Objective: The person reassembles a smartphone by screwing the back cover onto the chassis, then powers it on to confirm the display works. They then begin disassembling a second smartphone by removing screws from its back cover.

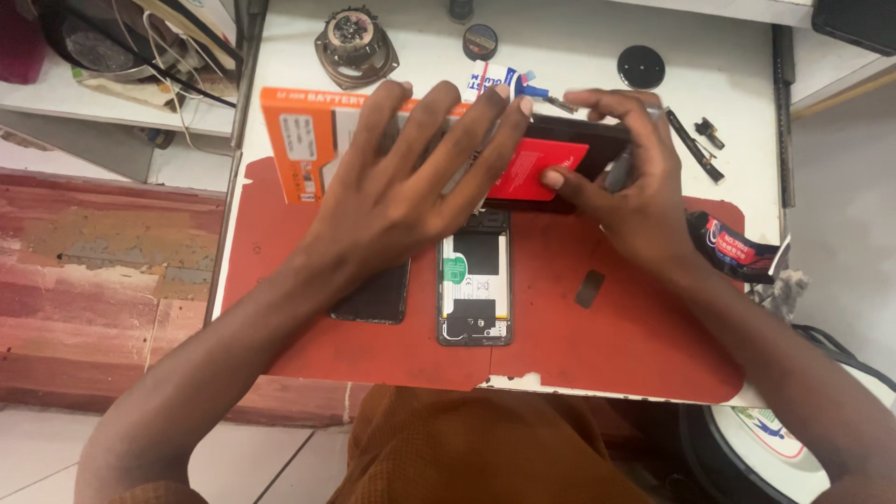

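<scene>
Bare red rubber mat [607, 345] lies open at five o'clock of the opened black phone body [475, 285]. At twelve o'clock, the orange cardboard box [299, 140] and round metal speaker [355, 45] crowd the white counter [560, 37].

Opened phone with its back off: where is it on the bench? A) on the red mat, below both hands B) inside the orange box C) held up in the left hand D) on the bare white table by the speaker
A: the opened phone lies flat on the red mat, nearer the person than the left hand and right hand, which are on the red battery.
</scene>
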`<control>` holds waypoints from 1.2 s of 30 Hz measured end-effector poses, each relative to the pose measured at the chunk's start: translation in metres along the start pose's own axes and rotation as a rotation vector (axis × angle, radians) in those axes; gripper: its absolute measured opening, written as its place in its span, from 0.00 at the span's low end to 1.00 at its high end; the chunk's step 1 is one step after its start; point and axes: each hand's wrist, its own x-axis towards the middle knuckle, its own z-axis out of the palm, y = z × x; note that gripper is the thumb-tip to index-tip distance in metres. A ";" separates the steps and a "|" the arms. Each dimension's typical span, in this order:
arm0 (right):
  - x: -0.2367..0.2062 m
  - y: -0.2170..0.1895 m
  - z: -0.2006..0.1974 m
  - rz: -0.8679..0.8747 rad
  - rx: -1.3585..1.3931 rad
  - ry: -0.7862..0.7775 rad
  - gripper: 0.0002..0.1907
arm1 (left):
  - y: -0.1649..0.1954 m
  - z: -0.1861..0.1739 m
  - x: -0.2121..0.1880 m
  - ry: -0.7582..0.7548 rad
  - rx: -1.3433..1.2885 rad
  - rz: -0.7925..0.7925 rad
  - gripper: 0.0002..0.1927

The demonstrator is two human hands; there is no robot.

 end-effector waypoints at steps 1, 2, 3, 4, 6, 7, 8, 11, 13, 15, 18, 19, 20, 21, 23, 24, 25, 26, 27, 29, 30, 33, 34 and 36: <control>0.000 0.006 0.000 0.085 0.161 -0.055 0.25 | 0.000 -0.001 0.000 0.031 0.030 0.022 0.25; 0.001 0.012 -0.003 0.167 0.322 -0.111 0.21 | -0.001 0.001 0.002 0.048 -0.017 0.001 0.25; 0.001 0.018 -0.006 0.247 0.484 -0.170 0.16 | -0.002 0.003 0.003 0.065 -0.062 -0.020 0.25; -0.001 0.023 -0.009 0.239 0.465 -0.120 0.16 | -0.005 0.006 0.004 0.079 -0.107 -0.043 0.25; -0.004 0.030 -0.014 0.223 0.429 -0.024 0.16 | -0.015 0.009 0.003 0.023 -0.055 -0.132 0.29; -0.004 0.032 -0.016 0.210 0.544 0.039 0.15 | -0.020 0.010 0.002 -0.005 -0.029 -0.175 0.32; -0.002 0.034 -0.020 0.196 0.659 0.104 0.14 | -0.024 0.008 -0.001 -0.015 -0.037 -0.254 0.35; 0.008 0.030 -0.025 0.166 0.878 0.276 0.11 | -0.036 0.002 -0.010 -0.015 -0.128 -0.431 0.41; 0.011 0.024 -0.023 0.145 0.854 0.354 0.13 | -0.038 -0.001 -0.012 -0.004 -0.238 -0.454 0.42; 0.006 0.018 -0.014 0.122 0.707 0.402 0.17 | -0.033 -0.001 -0.011 -0.027 -0.304 -0.445 0.45; -0.015 0.013 -0.005 0.078 0.376 0.421 0.22 | -0.016 0.008 -0.005 0.056 -0.413 -0.294 0.39; -0.023 0.014 -0.003 -0.017 0.343 0.334 0.24 | -0.010 0.010 -0.004 0.099 -0.417 -0.244 0.37; -0.030 0.015 -0.003 -0.110 0.311 0.245 0.26 | -0.004 0.012 -0.003 0.142 -0.420 -0.193 0.34; -0.035 0.016 -0.002 -0.128 0.327 0.183 0.27 | 0.001 0.013 -0.002 0.176 -0.381 -0.159 0.33; -0.042 0.019 -0.001 -0.086 0.402 0.089 0.29 | 0.008 0.010 -0.004 0.175 -0.339 -0.147 0.30; -0.042 0.019 0.000 -0.017 0.498 0.067 0.30 | 0.009 0.007 -0.006 0.142 -0.338 -0.165 0.28; -0.043 0.018 0.001 0.054 0.595 0.052 0.31 | 0.010 0.006 -0.004 0.131 -0.346 -0.168 0.27; -0.041 0.017 0.004 0.136 0.725 0.046 0.32 | 0.010 0.005 -0.004 0.120 -0.353 -0.171 0.26; -0.040 0.015 0.006 0.221 0.854 0.039 0.34 | 0.011 0.005 -0.002 0.126 -0.365 -0.163 0.25; -0.036 0.009 0.009 0.292 0.922 -0.011 0.33 | 0.009 0.006 0.001 0.132 -0.409 -0.161 0.23; -0.033 0.007 0.010 0.327 0.960 -0.040 0.32 | 0.006 0.007 0.003 0.130 -0.442 -0.166 0.22; -0.016 0.007 0.007 0.594 0.880 0.012 0.28 | -0.002 0.007 0.001 0.114 -0.568 -0.259 0.19; -0.011 0.008 0.004 0.660 0.751 -0.064 0.27 | -0.004 0.006 0.000 0.103 -0.589 -0.292 0.18; -0.002 0.009 -0.004 0.782 0.491 -0.213 0.27 | -0.008 0.004 -0.003 0.078 -0.602 -0.348 0.18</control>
